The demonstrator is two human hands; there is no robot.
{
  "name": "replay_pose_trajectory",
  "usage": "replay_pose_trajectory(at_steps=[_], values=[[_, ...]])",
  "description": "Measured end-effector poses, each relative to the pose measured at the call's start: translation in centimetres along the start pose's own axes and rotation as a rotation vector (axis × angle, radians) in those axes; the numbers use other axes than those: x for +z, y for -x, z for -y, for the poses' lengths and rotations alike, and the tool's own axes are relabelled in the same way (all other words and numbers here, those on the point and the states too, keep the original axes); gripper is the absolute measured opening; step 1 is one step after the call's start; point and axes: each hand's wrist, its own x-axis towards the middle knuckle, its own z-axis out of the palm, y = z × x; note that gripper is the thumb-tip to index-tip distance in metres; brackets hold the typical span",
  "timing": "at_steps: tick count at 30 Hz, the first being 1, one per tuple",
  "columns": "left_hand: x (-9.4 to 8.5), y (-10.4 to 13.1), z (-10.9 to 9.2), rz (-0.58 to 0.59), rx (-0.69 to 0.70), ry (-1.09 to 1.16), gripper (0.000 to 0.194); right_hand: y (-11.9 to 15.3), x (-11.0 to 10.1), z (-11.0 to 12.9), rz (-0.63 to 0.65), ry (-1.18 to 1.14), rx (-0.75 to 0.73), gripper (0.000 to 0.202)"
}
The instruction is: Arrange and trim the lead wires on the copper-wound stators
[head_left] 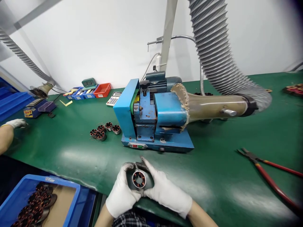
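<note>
Cups a copper-wound ring (134, 180) between partly curled, white-gloved left hand (123, 190) and right hand (164, 193), before a blue machine (170, 108); could drop it through too loose a grip.

Open for passing to the right of the white-gloved right hand (163, 193), across bare, glossy green tabletop (203, 171), as far as the long red-handled metal pliers (257, 161). Blocked just ahead of both hands by the blue metal machine (169, 108) and, farther ahead-right, by the stiff tan tube (210, 106). Open left of the white-gloved left hand (124, 190), short of five copper-wound metal rings (101, 135) ahead-left and the blue plastic bin (76, 193) beyond the table edge.
</note>
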Motion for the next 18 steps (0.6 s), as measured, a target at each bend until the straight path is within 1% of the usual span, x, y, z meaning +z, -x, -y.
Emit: replay_pose_trajectory(at_steps=[2, 4, 6, 8, 10, 12, 14, 15, 16, 18], values=[[-0.3, 0.5, -0.6, -0.050, 0.064, -0.070, 0.052, -0.3, 0.1, 0.2, 0.058, -0.087, 0.000, 0.103], [-0.4, 1.0, -1.3, -0.029, 0.104, -0.133, 0.045, -0.5, 0.2, 0.1, 0.105, -0.104, 0.032, 0.104], [0.0, 1.3, -1.9, -0.043, 0.136, -0.199, 0.041, -0.9, 0.4, -0.2, 0.087, -0.059, 0.064, 0.101], [0.4, 1.3, -2.2, -0.098, 0.128, -0.251, 0.036, -1.1, 0.8, -0.4, 0.038, -0.014, 0.042, 0.098], [0.5, 1.0, -2.3, -0.105, 0.029, -0.193, 0.020, -1.3, 1.2, -0.6, 0.004, -0.005, -0.024, 0.091], [-0.2, 0.5, -2.0, -0.036, -0.143, 0.025, 0.007, -1.2, 1.5, -0.6, -0.024, -0.004, -0.039, 0.083], [-1.4, 0.1, -1.5, -0.013, -0.315, 0.265, 0.014, -1.0, 1.9, -0.5, -0.076, 0.025, 0.022, 0.077], [-2.1, 0.0, -1.1, -0.030, -0.376, 0.320, 0.018, -0.8, 2.1, -0.5, -0.108, 0.053, 0.059, 0.072], [-2.6, -0.2, -0.7, -0.057, -0.404, 0.311, 0.021, -0.7, 2.2, -0.4, -0.138, 0.085, 0.085, 0.065], [-3.3, -0.3, 0.3, -0.163, -0.388, 0.154, 0.025, -0.4, 2.5, -0.5, -0.183, 0.116, 0.116, 0.047]])
